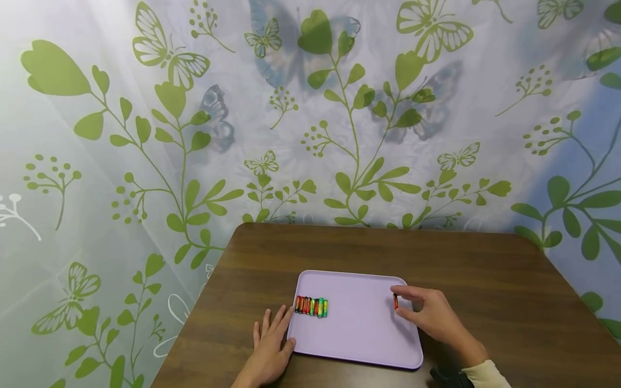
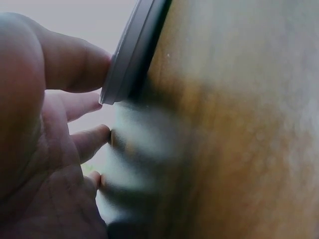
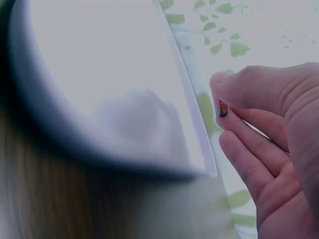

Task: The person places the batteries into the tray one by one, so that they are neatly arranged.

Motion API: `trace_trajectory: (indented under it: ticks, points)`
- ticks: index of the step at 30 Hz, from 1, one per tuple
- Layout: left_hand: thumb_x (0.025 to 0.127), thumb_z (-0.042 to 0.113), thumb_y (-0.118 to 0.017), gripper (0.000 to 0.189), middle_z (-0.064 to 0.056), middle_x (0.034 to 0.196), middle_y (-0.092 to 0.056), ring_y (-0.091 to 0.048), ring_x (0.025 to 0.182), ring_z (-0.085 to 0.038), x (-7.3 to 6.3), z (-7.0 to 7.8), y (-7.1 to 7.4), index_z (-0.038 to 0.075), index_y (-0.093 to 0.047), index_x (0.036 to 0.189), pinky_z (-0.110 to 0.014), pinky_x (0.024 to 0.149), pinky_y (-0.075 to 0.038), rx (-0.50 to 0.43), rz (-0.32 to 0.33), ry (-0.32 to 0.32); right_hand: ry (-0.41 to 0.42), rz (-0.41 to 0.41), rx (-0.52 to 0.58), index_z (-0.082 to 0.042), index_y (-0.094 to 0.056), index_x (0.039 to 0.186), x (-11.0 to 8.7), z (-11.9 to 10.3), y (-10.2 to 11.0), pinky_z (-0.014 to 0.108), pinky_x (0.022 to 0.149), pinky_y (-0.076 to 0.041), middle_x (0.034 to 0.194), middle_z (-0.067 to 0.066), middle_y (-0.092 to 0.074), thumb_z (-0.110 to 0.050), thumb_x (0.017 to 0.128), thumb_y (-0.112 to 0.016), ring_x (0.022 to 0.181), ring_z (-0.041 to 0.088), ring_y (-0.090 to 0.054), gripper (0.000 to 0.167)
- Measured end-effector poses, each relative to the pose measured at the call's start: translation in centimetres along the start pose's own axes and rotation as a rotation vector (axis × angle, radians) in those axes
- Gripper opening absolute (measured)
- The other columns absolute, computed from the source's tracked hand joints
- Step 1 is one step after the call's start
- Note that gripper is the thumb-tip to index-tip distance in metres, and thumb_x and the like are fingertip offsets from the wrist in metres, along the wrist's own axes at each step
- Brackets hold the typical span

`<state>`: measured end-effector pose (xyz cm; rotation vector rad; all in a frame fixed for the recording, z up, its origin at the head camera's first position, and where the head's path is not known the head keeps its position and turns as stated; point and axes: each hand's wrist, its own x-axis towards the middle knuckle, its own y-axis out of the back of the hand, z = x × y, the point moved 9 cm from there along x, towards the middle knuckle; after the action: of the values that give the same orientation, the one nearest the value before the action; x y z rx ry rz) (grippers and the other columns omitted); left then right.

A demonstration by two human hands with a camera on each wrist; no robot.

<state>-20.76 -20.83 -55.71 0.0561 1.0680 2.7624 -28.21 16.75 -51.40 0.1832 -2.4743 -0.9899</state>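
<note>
A row of several small batteries (image 1: 312, 306), some red and black, others green, lies side by side at the left of a lilac tray (image 1: 361, 328). Over the tray's right side, my right hand (image 1: 434, 315) pinches one red and black battery (image 1: 395, 302) between thumb and fingertip. Part of that battery (image 3: 223, 108) peeks out below the thumb in the right wrist view. My left hand (image 1: 268, 347) rests at the tray's left edge with its fingers spread. In the left wrist view its thumb (image 2: 77, 62) touches the tray's rim (image 2: 127, 59).
The tray stands on a brown wooden table (image 1: 262, 248) with rounded corners. Behind the table hangs a pale curtain (image 1: 291, 134) with green leaves and butterflies. A dark object (image 1: 451, 377), partly cut off by the frame, is near my right wrist.
</note>
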Motion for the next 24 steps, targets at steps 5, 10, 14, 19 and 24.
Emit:
trace_trajectory:
  ticks: [5, 10, 14, 19, 24]
  points:
    - [0.106, 0.015, -0.066, 0.07, -0.023, 0.179, -0.028, 0.003, 0.165, -0.061, 0.1, 0.1, 0.1, 0.014, -0.04, 0.171, -0.081, 0.123, 0.015, -0.006, -0.002, -0.003, 0.03, 0.003, 0.103, -0.01, -0.082, 0.127, 0.7, -1.4, -1.9, 0.022, 0.095, -0.062, 0.12, 0.006, -0.084, -0.007, 0.083, -0.094, 0.113, 0.015, -0.079, 0.047]
    - [0.106, 0.015, -0.066, 0.07, -0.022, 0.179, -0.029, 0.002, 0.165, -0.061, 0.1, 0.2, 0.2, 0.015, -0.04, 0.171, -0.081, 0.123, 0.014, 0.002, 0.004, -0.005, 0.037, -0.018, 0.15, -0.011, -0.081, 0.129, 1.5, -2.6, -4.1, 0.03, 0.098, -0.064, 0.122, 0.002, -0.084, -0.006, 0.083, -0.094, 0.113, 0.014, -0.079, 0.048]
    - [0.105, 0.014, -0.067, 0.07, -0.023, 0.179, -0.029, 0.001, 0.165, -0.061, 0.1, 0.2, 0.2, 0.014, -0.04, 0.17, -0.081, 0.123, 0.014, 0.001, 0.007, -0.008, 0.045, -0.027, 0.175, -0.009, -0.081, 0.129, 2.1, -3.7, -5.6, 0.035, 0.1, -0.065, 0.123, 0.0, -0.083, -0.004, 0.083, -0.093, 0.112, 0.018, -0.08, 0.048]
    - [0.105, 0.014, -0.066, 0.07, -0.022, 0.179, -0.028, 0.002, 0.166, -0.06, 0.1, 0.1, 0.1, 0.013, -0.04, 0.17, -0.08, 0.123, 0.015, 0.0, 0.003, -0.006, 0.045, -0.05, 0.198, -0.009, -0.08, 0.13, 2.9, -5.2, -7.3, 0.039, 0.102, -0.064, 0.126, 0.001, -0.082, -0.003, 0.083, -0.091, 0.113, 0.022, -0.08, 0.049]
    - [0.105, 0.014, -0.066, 0.07, -0.022, 0.18, -0.028, 0.003, 0.166, -0.06, 0.0, 0.1, 0.0, 0.013, -0.04, 0.17, -0.08, 0.123, 0.016, -0.007, -0.001, -0.006, 0.034, -0.07, 0.187, -0.011, -0.081, 0.13, 3.6, -6.4, -9.1, 0.043, 0.103, -0.064, 0.126, -0.001, -0.082, -0.006, 0.084, -0.091, 0.115, 0.02, -0.08, 0.047]
